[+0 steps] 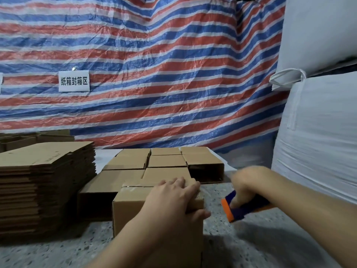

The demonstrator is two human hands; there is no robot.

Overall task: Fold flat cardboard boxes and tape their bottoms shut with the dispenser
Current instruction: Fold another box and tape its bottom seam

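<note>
The left hand (173, 198) lies spread and flat on top of the brown cardboard box (135, 207) standing near the front edge of the speckled grey desk (241, 238), clear tape across its flaps. Just right of it, the blurred right hand (245, 182) grips the blue-and-orange tape dispenser (235, 209). A tall stack of flat brown cardboard sheets (46, 182) sits at the left edge; folded brown boxes (166, 161) fill the back.

Forearms bare, no sleeves; right hand (246, 182) blurred, apparently ringless.
</note>
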